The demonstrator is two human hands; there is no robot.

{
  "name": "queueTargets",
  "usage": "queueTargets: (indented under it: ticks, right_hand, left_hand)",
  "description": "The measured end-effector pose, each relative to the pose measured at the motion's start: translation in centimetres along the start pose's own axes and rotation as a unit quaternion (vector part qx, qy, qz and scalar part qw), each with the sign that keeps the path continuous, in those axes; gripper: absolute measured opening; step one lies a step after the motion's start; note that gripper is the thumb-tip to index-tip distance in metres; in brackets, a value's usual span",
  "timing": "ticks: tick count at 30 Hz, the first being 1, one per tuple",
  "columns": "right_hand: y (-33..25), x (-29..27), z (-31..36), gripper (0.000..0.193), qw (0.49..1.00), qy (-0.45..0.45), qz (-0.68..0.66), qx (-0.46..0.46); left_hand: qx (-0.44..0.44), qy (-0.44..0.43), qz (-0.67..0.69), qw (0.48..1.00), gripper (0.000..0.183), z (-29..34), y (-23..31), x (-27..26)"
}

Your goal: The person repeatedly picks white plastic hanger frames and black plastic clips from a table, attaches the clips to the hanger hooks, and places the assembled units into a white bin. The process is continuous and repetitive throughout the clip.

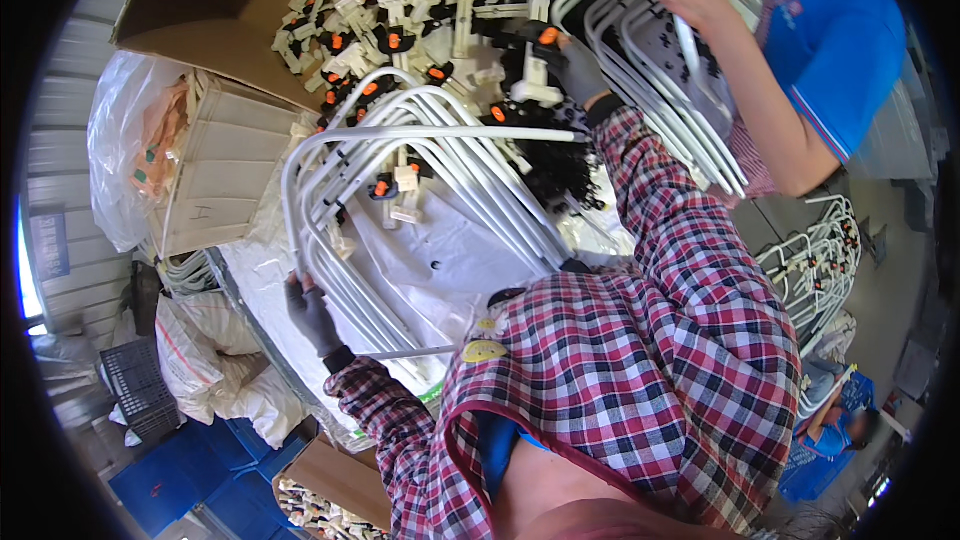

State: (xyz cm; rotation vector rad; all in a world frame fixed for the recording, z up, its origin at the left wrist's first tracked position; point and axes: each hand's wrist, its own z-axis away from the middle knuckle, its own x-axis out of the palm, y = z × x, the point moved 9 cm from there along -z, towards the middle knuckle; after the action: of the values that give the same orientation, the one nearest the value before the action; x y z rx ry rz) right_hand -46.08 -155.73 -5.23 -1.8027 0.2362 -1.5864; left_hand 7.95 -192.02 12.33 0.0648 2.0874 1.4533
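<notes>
My left hand (314, 316), in a dark grey glove, is closed around the side of a white U-shaped metal tube (430, 133). This tube lies over a row of similar bent white tubes (470, 180) leaning together on the white-covered table (440, 250). Farther right, my gloved right hand (580, 70) grips a cream plastic fitting (537, 75) with a black part and an orange tab. The fitting is held above a heap of like fittings (395, 10); my fingertips behind it are partly hidden. One loose fitting (407, 180) sits between the tubes.
A large cardboard box (190, 10) stands behind the table's left side. Many small black parts (555, 165) are spread near my right arm. At right, a co-worker in blue (840, 50) handles another stack of white tubes (640, 70). Sacks (215, 360) and blue crates (180, 475) stand at lower left.
</notes>
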Motion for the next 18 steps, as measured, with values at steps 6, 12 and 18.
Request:
queueTargets:
  ticks: [6, 12, 18]
  right_hand:
    - [5.0, -9.9, 9.1, 0.030, 0.983, 0.089, 0.033, 0.158]
    - [7.4, -7.8, 11.3, 0.033, 0.986, 0.105, -0.075, 0.108]
    - [4.6, 0.6, 12.5, 0.046, 0.969, -0.128, -0.049, 0.204]
  left_hand:
    - [0.023, 0.020, -0.035, 0.999, 0.021, -0.9, -1.9, -1.4]
    - [0.036, -0.006, -0.031, 0.999, 0.020, -3.1, -1.6, 0.3]
    - [0.065, -0.042, -0.002, 0.997, 0.031, -3.1, 1.3, 1.4]
